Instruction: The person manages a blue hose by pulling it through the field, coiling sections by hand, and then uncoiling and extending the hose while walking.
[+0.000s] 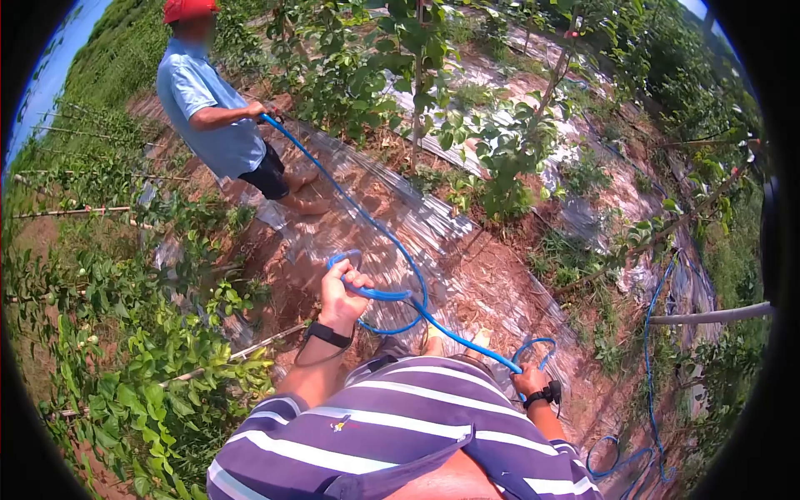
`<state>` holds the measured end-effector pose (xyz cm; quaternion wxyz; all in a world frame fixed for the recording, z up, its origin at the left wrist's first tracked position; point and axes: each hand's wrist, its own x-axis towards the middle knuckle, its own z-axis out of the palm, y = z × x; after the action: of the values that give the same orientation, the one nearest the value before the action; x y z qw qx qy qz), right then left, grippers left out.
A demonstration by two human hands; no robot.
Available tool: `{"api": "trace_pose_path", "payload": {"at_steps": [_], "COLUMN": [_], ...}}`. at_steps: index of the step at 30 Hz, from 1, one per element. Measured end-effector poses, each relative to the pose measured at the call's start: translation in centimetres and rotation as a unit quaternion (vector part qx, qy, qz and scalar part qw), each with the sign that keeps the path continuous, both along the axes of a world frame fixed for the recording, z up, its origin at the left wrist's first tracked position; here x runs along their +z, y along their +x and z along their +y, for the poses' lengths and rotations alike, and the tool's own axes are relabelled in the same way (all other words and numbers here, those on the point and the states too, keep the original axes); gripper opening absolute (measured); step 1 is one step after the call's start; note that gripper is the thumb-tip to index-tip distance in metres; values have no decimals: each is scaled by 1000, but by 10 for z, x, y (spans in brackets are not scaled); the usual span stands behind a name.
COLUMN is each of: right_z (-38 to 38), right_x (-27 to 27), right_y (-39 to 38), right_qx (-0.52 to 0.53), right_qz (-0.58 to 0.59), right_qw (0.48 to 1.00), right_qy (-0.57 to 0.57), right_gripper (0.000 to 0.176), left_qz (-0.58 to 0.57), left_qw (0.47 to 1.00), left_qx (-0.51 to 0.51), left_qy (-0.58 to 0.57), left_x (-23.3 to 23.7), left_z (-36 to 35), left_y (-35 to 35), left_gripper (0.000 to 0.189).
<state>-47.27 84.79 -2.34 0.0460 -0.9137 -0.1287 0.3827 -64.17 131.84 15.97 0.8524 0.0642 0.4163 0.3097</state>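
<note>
A blue hose [467, 340] runs across the front of my body. My left hand [340, 298] is raised and closed around a bend of it, with a loop hanging just beyond. Lower down, at my right side, my right hand [528, 383] grips another stretch, and a small loop curls up beside it. Between my hands the hose slants down to the right. From the loop near my feet it leads away to another person's hand [255, 109], which holds its far part beside a dark fitting. Some of my right fingers are hidden.
The other person [212, 108], in a light blue shirt and red cap, stands ahead on the left. Leafy plants [142, 400] line the left, with more among stakes ahead. Silvery plastic sheeting [433, 217] covers parts of the soil. More blue hose [648, 358] trails on the right.
</note>
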Motion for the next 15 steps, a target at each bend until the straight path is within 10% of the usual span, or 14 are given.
{"api": "trace_pose_path", "payload": {"at_steps": [15], "right_z": [17], "right_x": [-15], "right_y": [13], "right_qx": [73], "right_qz": [35], "right_qw": [996], "right_qy": [30], "right_gripper": [35], "left_qz": [24], "left_qw": [999], "left_qx": [28], "left_qy": [-21], "left_x": [-5], "left_z": [1], "left_y": [-11], "left_gripper": [32]}}
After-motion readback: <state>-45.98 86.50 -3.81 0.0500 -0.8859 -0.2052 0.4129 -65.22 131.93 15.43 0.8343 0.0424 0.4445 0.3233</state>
